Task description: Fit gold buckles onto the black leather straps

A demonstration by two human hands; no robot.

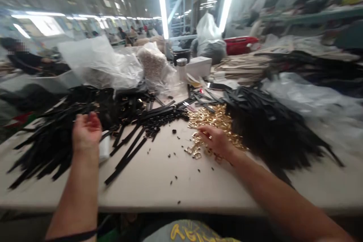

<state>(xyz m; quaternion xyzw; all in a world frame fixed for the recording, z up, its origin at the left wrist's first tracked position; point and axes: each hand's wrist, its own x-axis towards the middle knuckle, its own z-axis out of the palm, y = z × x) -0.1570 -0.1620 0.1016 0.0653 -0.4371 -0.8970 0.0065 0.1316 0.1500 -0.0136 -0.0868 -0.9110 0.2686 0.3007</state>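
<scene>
My left hand [86, 130] hovers at the edge of a big pile of black straps [53, 136] on the left of the table, fingers curled; motion blur hides whether it holds anything. My right hand [216, 140] rests on the near edge of a heap of gold metal buckles [215, 121], fingers bent down into the loose buckles. Between the hands lie a few long black straps [127, 155] and a cluster of small black rings [161, 119].
A second pile of black straps [272, 128] lies right of the buckles. Clear plastic bags [99, 64], a white box [200, 66], a metal-lidded jar [182, 69] and stacked tan material [244, 64] stand behind. A white roll [104, 147] sits by my left wrist. Other people work far left.
</scene>
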